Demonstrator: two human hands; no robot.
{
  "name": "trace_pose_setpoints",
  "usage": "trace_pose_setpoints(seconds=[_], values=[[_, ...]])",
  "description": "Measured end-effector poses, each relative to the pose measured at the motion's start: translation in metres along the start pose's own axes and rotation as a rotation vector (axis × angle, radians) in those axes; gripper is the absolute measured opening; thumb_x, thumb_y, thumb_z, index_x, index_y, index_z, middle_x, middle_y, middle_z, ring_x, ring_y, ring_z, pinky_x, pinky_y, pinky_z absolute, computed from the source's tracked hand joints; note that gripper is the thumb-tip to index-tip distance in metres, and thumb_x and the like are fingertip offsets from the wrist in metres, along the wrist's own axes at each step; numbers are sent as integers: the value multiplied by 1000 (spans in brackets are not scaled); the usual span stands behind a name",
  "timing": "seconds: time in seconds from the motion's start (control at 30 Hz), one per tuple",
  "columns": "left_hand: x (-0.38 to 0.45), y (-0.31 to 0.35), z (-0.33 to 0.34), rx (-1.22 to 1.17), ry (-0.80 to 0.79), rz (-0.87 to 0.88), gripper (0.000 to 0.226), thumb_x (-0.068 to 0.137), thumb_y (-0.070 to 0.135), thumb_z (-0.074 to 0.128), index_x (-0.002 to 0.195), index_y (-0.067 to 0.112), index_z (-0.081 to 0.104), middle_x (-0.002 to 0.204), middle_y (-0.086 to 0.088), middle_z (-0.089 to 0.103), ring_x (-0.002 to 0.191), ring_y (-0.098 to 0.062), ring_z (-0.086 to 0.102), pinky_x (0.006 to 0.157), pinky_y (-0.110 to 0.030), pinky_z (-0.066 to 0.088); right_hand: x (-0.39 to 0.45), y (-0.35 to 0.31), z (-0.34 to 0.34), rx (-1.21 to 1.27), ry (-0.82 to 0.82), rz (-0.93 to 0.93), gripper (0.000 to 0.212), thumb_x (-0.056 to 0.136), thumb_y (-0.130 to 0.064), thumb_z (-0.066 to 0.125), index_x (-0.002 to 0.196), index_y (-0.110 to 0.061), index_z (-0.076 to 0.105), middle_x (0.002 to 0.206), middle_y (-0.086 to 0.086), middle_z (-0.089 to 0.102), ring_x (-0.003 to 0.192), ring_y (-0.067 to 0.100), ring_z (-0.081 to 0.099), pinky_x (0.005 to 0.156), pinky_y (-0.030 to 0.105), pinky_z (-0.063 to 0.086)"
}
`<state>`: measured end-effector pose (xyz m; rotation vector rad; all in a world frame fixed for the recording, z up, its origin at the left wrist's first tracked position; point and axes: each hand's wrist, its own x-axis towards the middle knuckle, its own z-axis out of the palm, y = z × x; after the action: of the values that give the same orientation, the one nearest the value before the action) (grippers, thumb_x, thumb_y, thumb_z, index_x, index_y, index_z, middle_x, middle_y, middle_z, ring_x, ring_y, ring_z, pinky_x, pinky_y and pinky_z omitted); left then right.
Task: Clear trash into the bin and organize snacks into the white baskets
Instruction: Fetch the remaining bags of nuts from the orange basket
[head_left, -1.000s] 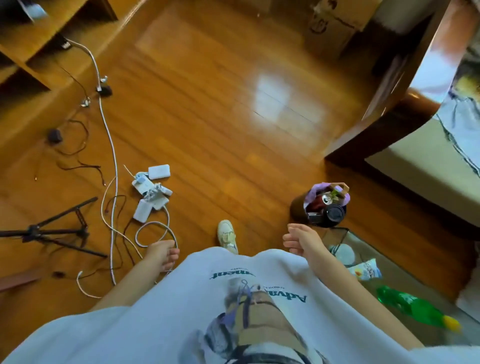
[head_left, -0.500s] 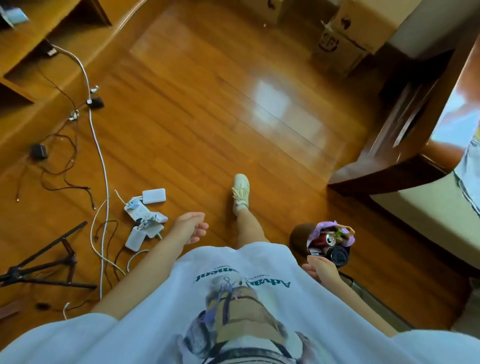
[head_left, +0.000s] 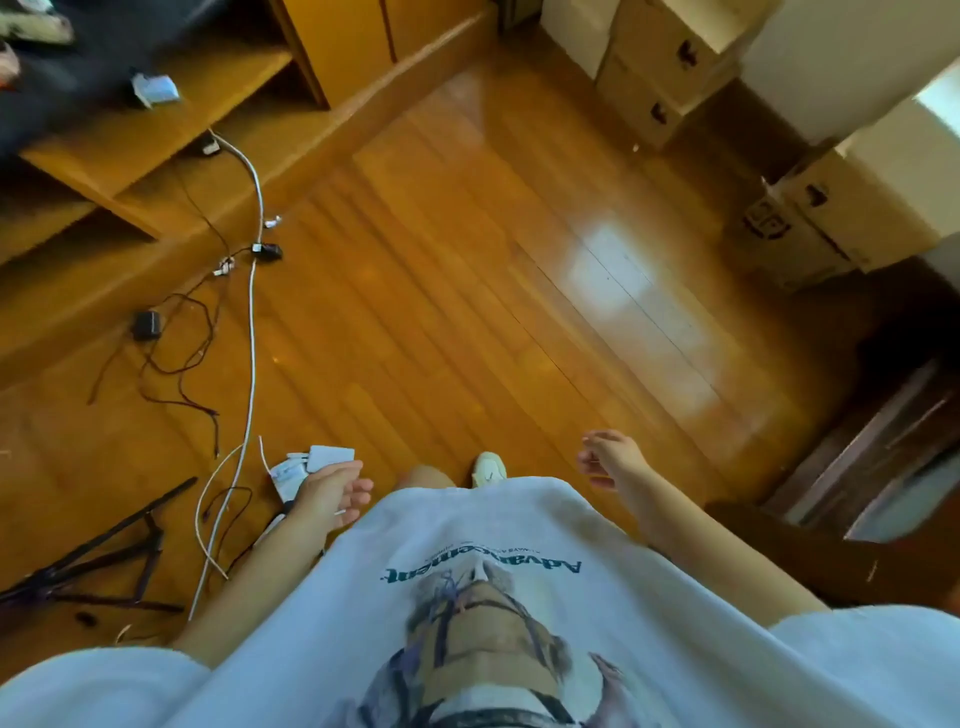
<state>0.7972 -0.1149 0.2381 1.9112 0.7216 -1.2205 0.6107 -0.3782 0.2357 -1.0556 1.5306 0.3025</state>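
A polished wooden floor (head_left: 467, 291) is shown from above, filling most of the head view, with a pale printed shirt (head_left: 493, 597) occupying the lower part. Low wooden shelving (head_left: 156, 130) is seen at upper left, and stacked cardboard boxes (head_left: 675, 67) at upper right; a dark wooden furniture edge (head_left: 857, 467) is seen at right. A folded black tripod (head_left: 104, 561) and a long white cable (head_left: 253, 312) are laid on the floor at left, beside a cluster of white adapters (head_left: 317, 462). One pale shoe (head_left: 489, 467) is visible just beyond the shirt hem. The left hand (head_left: 332, 496) is held loosely open and empty, above the adapters; the right hand (head_left: 610, 460) is likewise empty, fingers slackly curled. Neither bin, trash, snacks nor white baskets are shown in this view, so the direction and long axis of the task's things relative to the hands cannot be told, and neither hand can be judged nearer. A turn of the body is judged necessary before any reach is made.
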Motion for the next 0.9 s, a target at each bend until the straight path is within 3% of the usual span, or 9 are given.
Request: trace_pose_setpoints(seconds=[0.1, 0.2, 0.27, 0.4, 0.47, 0.57, 0.67, 0.8, 0.9], values=[[9, 20, -9, -126, 34, -48, 12, 98, 19, 43, 99, 13, 53, 75, -5, 54, 64, -15, 48, 57, -25, 34, 17, -74, 15, -96, -86, -107, 11, 93, -9, 46, 101, -14, 52, 67, 3, 53, 58, 14, 51, 58, 23, 36], [23, 35, -18, -203, 51, -132, 21, 97, 20, 43, 79, 17, 52, 74, -4, 53, 64, -14, 47, 58, -25, 35, 35, -131, 33, -150, -148, -183, 10, 93, -14, 48, 101, -15, 55, 71, 0, 57, 63, 13, 57, 64, 24, 42], [37, 48, -22, -240, 68, -174, 22, 97, 20, 45, 76, 16, 51, 75, -4, 53, 65, -15, 48, 59, -26, 37, 47, -162, 43, -161, -188, -201, 11, 92, -15, 49, 101, -16, 56, 72, 0, 59, 64, 14, 58, 65, 25, 43], [70, 94, -28, -304, 70, -207, 18, 97, 17, 42, 87, 7, 53, 95, -13, 55, 75, -21, 57, 73, -32, 44, 69, -215, 55, -165, -170, -169, 12, 93, -15, 49, 102, -16, 57, 72, 1, 60, 65, 15, 58, 64, 25, 43], [84, 128, -29, -335, 65, -189, 19, 98, 15, 41, 105, 3, 54, 85, -15, 57, 62, -20, 61, 66, -29, 42, 78, -240, 57, -155, -144, -123, 12, 93, -14, 48, 101, -16, 57, 72, 2, 59, 64, 16, 57, 62, 25, 42], [96, 192, -28, -320, 44, -158, 38, 98, 14, 41, 132, -4, 43, 64, -9, 61, 56, -19, 59, 58, -26, 44, 88, -278, 54, -146, -110, -80, 11, 93, -13, 48, 100, -16, 56, 73, 3, 58, 63, 16, 56, 60, 26, 39], [99, 269, -18, -234, 27, -99, 39, 97, 17, 44, 132, 0, 45, 64, -4, 63, 48, -15, 61, 57, -27, 38, 100, -311, 47, -115, -82, -57, 12, 92, -11, 49, 101, -14, 55, 74, 5, 57, 63, 17, 55, 59, 25, 38], [103, 372, 12, -75, -6, 17, 33, 96, 19, 45, 126, 8, 52, 77, -1, 58, 64, -11, 53, 59, -23, 40, 122, -342, 36, -77, -3, -4, 12, 92, -6, 48, 102, -10, 52, 69, 8, 53, 57, 19, 50, 54, 24, 34], [109, 440, 40, -5, -55, 102, 27, 96, 18, 47, 120, 11, 58, 77, 0, 60, 66, -10, 54, 62, -23, 42, 139, -359, 27, -71, 75, 61, 15, 92, -6, 49, 106, -10, 53, 66, 7, 51, 56, 17, 49, 52, 24, 33]])
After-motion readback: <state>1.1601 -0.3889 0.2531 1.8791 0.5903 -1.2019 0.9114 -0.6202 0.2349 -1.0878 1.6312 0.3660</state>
